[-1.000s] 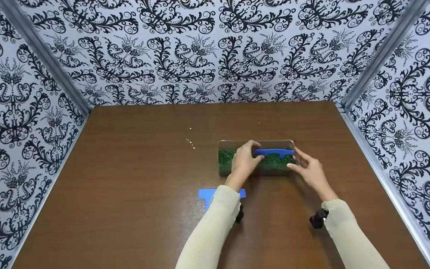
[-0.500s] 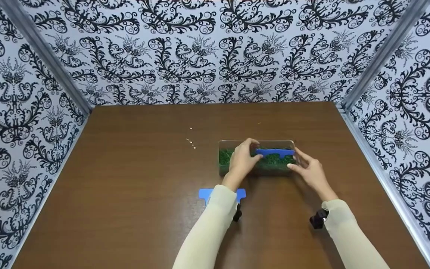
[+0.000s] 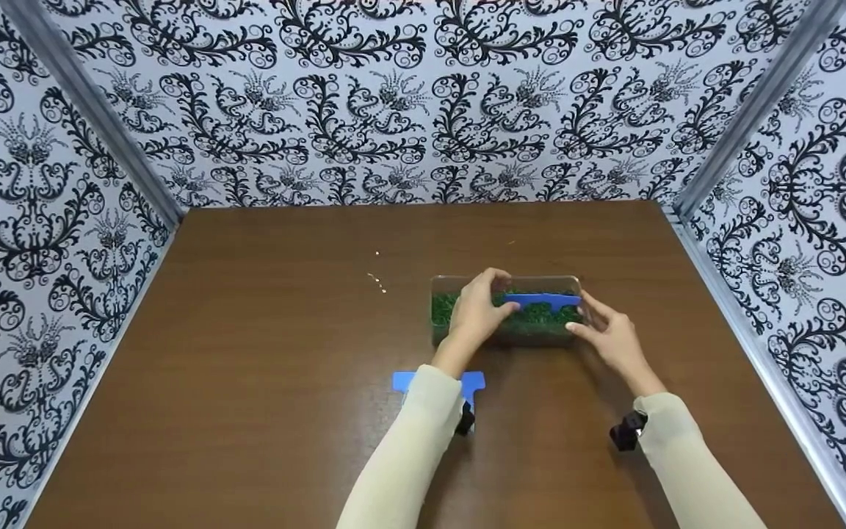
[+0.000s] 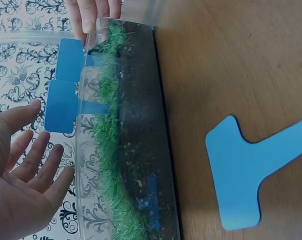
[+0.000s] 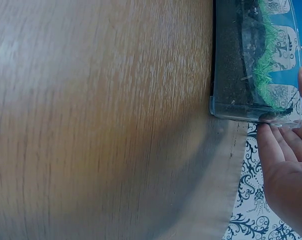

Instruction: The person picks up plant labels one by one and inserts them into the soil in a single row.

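Tags blue. Grass green, soil dark brown, box clear. Desk brown, wood-grained. Walls white with black floral scrollwork. Sleeves cream, wrist cameras black, frame silver-grey.

2 tags in tub on tbl, 3rd tag before tub's L end.
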Action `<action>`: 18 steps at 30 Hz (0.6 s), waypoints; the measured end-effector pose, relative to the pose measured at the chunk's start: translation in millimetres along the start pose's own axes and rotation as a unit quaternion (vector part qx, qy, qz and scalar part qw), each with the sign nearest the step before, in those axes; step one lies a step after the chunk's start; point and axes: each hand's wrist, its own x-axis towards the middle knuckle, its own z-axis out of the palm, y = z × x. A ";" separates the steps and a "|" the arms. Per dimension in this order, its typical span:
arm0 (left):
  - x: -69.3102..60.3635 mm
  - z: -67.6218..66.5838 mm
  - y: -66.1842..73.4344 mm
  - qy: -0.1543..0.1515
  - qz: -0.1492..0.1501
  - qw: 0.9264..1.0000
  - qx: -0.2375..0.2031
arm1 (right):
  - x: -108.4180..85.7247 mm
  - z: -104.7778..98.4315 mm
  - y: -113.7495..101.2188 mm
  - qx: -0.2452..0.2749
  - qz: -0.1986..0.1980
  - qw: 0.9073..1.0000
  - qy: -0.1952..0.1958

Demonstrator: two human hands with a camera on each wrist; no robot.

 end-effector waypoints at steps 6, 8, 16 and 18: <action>-2.5 -3.1 -0.8 -0.005 0.012 1.000 -0.010 | -1.8 -0.5 -1.8 0.006 -0.003 1.000 0.002; -3.2 -3.8 -1.4 -0.005 0.014 1.000 -0.011 | -1.9 -0.4 -1.4 0.003 -0.004 1.000 0.002; -7.3 -8.2 -1.2 -0.004 0.019 1.000 -0.008 | -0.8 0.3 0.4 -0.003 -0.005 1.000 0.006; -8.4 -9.6 -0.8 -0.005 0.017 1.000 -0.006 | -0.7 0.3 0.6 -0.003 -0.004 1.000 0.006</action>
